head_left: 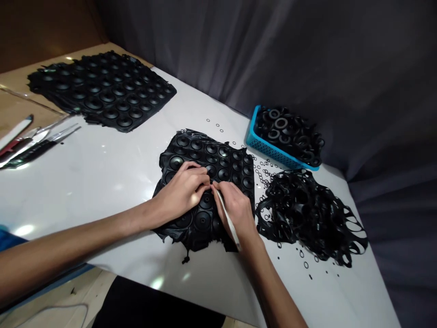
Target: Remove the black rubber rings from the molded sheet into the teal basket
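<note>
A black moulded rubber sheet (223,174) with rows of round, ringed cups and ragged edges lies on the white table in the middle of the view. My left hand (186,189) rests on it, thumb and fingers pinched together at the sheet's surface near its centre. Close beside those fingertips, my right hand (237,207) is closed around a slim white tool (229,223), whose shaft slants back toward my wrist. The tool's tip and whatever is pinched between the fingertips are hidden.
A second moulded sheet (107,91) lies at the back left. Tweezers and other hand tools (37,139) are at the left edge. On the right stand a blue basket (273,152) of black rings and a tangled heap of rubber scrap (307,214), with small loose rings (264,175) scattered around.
</note>
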The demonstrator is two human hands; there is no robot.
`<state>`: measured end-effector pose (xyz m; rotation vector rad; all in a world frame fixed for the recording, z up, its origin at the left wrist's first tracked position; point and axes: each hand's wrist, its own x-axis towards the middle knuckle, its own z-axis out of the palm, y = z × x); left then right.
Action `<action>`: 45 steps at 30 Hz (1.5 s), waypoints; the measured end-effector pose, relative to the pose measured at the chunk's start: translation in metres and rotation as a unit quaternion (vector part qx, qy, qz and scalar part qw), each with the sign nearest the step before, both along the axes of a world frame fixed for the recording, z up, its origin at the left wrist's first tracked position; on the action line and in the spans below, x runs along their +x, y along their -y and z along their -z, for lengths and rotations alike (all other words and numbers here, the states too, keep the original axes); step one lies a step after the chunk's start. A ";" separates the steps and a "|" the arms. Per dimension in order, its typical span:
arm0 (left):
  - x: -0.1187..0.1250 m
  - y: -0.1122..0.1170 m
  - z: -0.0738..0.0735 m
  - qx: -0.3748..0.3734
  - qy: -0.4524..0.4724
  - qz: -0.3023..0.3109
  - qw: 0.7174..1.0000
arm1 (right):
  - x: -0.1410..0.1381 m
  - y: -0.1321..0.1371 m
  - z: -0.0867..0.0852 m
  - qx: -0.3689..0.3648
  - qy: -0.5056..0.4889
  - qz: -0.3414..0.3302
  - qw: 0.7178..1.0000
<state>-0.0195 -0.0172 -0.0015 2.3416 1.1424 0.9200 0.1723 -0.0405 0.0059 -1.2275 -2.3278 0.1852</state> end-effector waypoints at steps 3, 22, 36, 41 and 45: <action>0.001 0.002 0.001 -0.005 0.008 -0.017 1.000 | -0.004 0.000 0.004 0.004 0.010 0.018 1.000; -0.001 0.001 -0.003 -0.009 -0.008 -0.016 1.000 | 0.013 0.002 0.003 -0.029 -0.125 -0.047 0.991; 0.001 0.000 -0.006 0.003 -0.036 -0.002 0.999 | 0.014 0.001 0.001 -0.040 -0.098 -0.045 0.993; 0.000 -0.001 -0.006 0.004 -0.033 0.016 0.999 | 0.013 0.001 -0.001 -0.020 -0.048 -0.053 0.997; 0.000 -0.003 -0.005 -0.004 -0.027 0.007 1.000 | 0.008 0.000 0.005 0.017 0.001 -0.040 0.999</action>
